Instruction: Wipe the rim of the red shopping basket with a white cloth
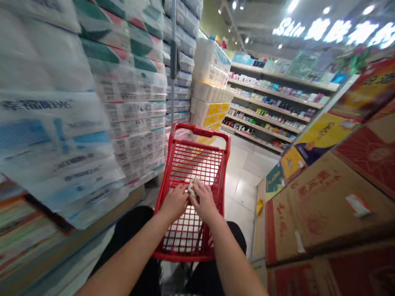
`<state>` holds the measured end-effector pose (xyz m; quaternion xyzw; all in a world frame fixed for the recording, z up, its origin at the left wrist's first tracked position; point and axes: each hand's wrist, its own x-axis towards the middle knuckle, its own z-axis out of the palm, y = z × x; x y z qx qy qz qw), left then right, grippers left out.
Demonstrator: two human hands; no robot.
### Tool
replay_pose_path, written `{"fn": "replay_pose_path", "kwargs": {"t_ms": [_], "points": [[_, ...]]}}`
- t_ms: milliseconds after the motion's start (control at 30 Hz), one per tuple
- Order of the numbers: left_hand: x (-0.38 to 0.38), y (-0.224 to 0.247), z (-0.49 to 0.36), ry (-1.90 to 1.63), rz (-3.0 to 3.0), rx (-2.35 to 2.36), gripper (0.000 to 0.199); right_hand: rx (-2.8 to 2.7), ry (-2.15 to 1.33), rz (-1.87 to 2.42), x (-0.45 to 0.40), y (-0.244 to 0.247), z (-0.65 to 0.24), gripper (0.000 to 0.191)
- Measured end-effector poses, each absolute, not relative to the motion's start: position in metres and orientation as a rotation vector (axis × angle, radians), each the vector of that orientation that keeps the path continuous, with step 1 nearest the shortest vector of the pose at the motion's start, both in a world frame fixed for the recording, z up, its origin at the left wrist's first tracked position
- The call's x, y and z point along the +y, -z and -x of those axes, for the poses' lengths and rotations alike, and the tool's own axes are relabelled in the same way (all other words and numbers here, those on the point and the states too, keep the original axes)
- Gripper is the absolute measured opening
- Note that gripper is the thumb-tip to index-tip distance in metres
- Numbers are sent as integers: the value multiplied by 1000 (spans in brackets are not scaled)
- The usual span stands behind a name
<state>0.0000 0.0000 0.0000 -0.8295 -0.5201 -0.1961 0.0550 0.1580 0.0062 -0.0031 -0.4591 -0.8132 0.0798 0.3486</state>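
A crumpled off-white cloth (pixel 191 190) is bunched between my two hands, above the mesh of a red plastic shopping basket (pixel 226 158). My right hand (pixel 204 200) is closed on it from the right, fingers curled over the top. From the other side, my left hand (pixel 174 203) grips its left edge with bent fingers. Parts of the cloth are hidden under the fingers. The basket stands upright between my knees, its red handle frame (pixel 202 130) at the far end.
Tall stacks of wrapped paper packs (pixel 135 86) line the left, beside a metal pole (pixel 173 96). Cardboard cartons (pixel 321 197) crowd the right. Shelves of small boxed goods (pixel 271 96) stand across the back. Pale floor tiles (pixel 243 189) run between basket and cartons.
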Motion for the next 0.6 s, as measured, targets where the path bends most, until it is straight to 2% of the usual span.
{"fn": "replay_pose_path", "kwargs": {"t_ms": [200, 333, 400, 600], "points": [[-3, 2, -2, 619, 2493, -1585, 21, -1972, -274, 1168, 17, 8, -166, 38], [-1, 4, -2, 630, 2457, -1568, 24, -1646, -149, 1334, 17, 2, -164, 42], [1, 4, -3, 631, 2446, -1573, 24, -1668, -136, 1356, 15, 0, -162, 42], [1, 4, -3, 614, 2464, -1567, 22, -1792, -61, 1444, 8, -1, -158, 20]]}}
